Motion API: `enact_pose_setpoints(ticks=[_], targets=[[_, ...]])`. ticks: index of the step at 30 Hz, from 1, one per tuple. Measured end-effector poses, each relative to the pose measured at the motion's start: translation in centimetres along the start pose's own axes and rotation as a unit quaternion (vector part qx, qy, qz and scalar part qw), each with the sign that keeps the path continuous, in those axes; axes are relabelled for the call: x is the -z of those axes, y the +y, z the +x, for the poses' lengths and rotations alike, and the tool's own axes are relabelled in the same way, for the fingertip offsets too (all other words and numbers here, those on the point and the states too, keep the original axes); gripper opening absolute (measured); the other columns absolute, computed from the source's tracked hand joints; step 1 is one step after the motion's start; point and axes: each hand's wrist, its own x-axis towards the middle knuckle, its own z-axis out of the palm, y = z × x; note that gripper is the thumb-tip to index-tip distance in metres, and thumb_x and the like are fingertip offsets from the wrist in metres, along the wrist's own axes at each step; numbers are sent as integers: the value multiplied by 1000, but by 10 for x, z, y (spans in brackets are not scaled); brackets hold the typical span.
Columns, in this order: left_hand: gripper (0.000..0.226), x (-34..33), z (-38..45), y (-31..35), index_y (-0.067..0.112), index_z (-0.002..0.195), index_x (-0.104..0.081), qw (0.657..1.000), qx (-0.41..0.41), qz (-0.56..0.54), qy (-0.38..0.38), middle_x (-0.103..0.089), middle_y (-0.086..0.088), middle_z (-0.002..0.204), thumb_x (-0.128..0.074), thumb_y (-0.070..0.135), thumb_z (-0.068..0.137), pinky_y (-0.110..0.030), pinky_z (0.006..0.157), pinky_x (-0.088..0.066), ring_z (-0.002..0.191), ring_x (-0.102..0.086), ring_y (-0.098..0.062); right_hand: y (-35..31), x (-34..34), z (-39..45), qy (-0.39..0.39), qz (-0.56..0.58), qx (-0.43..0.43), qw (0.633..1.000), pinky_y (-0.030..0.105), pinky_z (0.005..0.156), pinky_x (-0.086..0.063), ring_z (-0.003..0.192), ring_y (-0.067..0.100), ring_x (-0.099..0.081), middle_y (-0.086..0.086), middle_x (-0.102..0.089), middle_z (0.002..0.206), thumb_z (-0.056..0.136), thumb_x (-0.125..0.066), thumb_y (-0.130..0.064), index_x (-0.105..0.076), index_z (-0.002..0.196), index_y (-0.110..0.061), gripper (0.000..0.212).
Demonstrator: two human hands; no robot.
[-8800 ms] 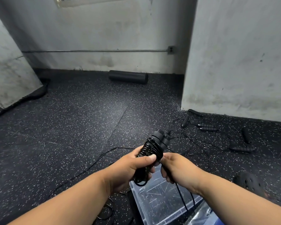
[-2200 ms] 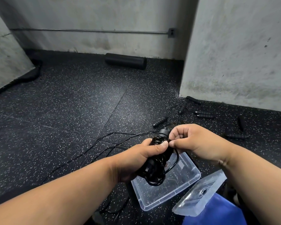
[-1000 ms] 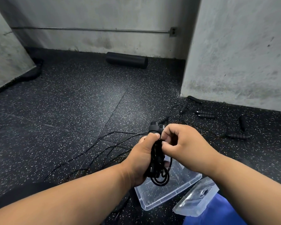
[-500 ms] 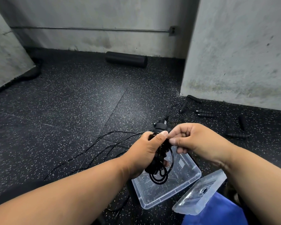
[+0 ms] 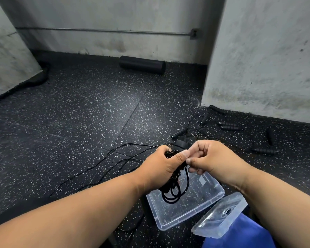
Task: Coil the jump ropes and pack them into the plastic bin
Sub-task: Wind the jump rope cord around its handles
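At the centre of the frame we saw the left hand wrapped around the coiled jump rope, its loops hanging over the clear plastic bin at lower right. The right hand pinched the cord beside the left thumb. Loose jump-rope handles lay on the speckled floor at right.

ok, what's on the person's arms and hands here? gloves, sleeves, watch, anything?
Nothing worn that shows. Left hand and right hand are bare: no gloves, rings or watch. Both forearms are bare to the frame edge, with no sleeves or wristbands visible. Fingers are uncovered, nails short.
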Motion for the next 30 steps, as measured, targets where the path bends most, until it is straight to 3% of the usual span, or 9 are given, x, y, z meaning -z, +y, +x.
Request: enact_pose_setpoints(ticks=[5, 9, 14, 16, 20, 22, 25, 30], targets=[[93, 0, -3, 2, 29, 122, -51, 998, 50, -31, -15, -77, -7, 102, -67, 97, 60, -47, 71, -61, 90, -80, -33, 7, -12, 3, 41, 7, 36, 998, 22, 53, -46, 56, 13, -58, 7, -62, 63, 86, -78, 2, -65, 82, -5, 15], [64, -2, -8, 10, 17, 122, -54, 985, 59, -160, -26, -70, -11, 92, -71, 68, 88, -42, 63, -60, 73, -72, -32, 3, -11, 4, 47, 16, 64, 997, 21, 53, -37, 61, 14, -42, 4, -53, 67, 84, -77, 2, -56, 76, -5, 23], [54, 0, -7, 10, 10, 125, -54, 976, 78, -196, -45, -67, -10, 88, -68, 55, 97, -72, 90, -56, 71, -67, -27, -4, -13, 0, 73, -28, 100, 992, 26, 57, -38, 61, 11, -42, -2, -52, 66, 80, -71, 3, -54, 78, -4, 18], [51, 0, -7, 10, 12, 123, -55, 978, 82, -188, -41, -68, -10, 87, -69, 54, 97, -75, 91, -54, 76, -68, -31, -6, -14, -3, 86, -85, 124, 985, 23, 55, -38, 58, 6, -42, -8, -52, 64, 79, -70, 0, -55, 78, -10, 18], [66, 4, -2, 12, 7, 130, -55, 974, 80, -198, -73, -68, -15, 98, -71, 58, 91, -67, 94, -57, 85, -67, -34, -8, -3, 0, 158, -184, 157, 957, 27, 53, -38, 54, 4, -39, -6, -52, 61, 80, -67, -4, -51, 75, -20, 24], [71, 8, -1, 16, 1, 136, -54, 967, 93, -221, -90, -65, -17, 101, -67, 56, 94, -52, 76, -65, 78, -68, -35, -7, 10, 5, 199, -172, 144, 954, 30, 55, -39, 54, 5, -40, -6, -53, 64, 80, -67, -5, -51, 78, -22, 23], [61, 12, -6, 18, 0, 127, -61, 959, 115, -234, -112, -65, -18, 99, -59, 54, 100, -36, 59, -62, 71, -71, -34, -5, 14, 9, 208, -177, 158, 949, 33, 58, -44, 57, 7, -46, -4, -58, 69, 80, -68, -7, -52, 82, -25, 24], [63, 8, -9, 12, 7, 116, -66, 939, 153, -255, -175, -69, -19, 102, -52, 66, 96, -37, 69, -62, 82, -74, -37, 5, 2, 13, 194, -77, 144, 967, 22, 65, -48, 65, 7, -55, -13, -64, 76, 92, -72, -15, -61, 89, -25, 15]])
